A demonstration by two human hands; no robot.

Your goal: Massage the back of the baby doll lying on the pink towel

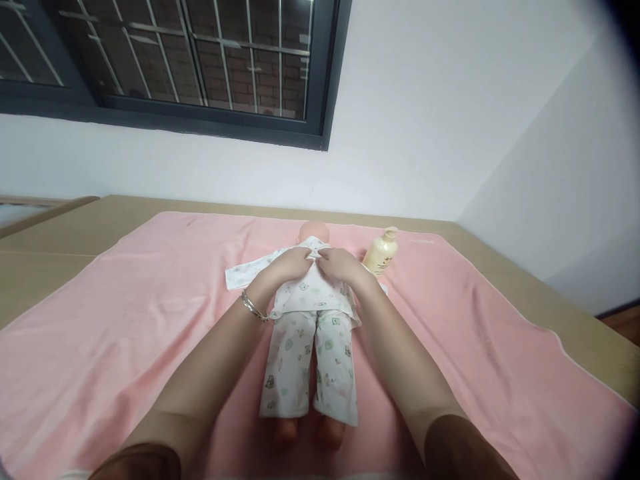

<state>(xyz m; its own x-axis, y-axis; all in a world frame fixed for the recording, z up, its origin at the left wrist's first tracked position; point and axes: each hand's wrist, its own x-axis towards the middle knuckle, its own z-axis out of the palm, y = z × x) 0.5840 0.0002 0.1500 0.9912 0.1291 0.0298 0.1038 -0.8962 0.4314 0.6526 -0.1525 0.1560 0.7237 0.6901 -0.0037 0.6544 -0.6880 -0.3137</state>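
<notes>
A baby doll (314,232) lies on its back, feet toward me, dressed in a white patterned pajama top (310,295) and matching pajama trousers (290,363). Both my hands meet at the upper front of the top. My left hand (296,263) pinches the cloth on one side of the front, its fingers bent together. Just beside it, my right hand (341,263) has its fingers closed on the other side. My fingers partly hide the cloth between them. One sleeve stretches flat to the left; the doll's feet show below the trouser legs.
A pale yellow pump bottle (381,252) stands right of the doll, close to my right hand. Under everything spreads a pink sheet (150,307) with wrinkles, over a tan surface (55,263). Behind are a white wall and a barred window (200,60).
</notes>
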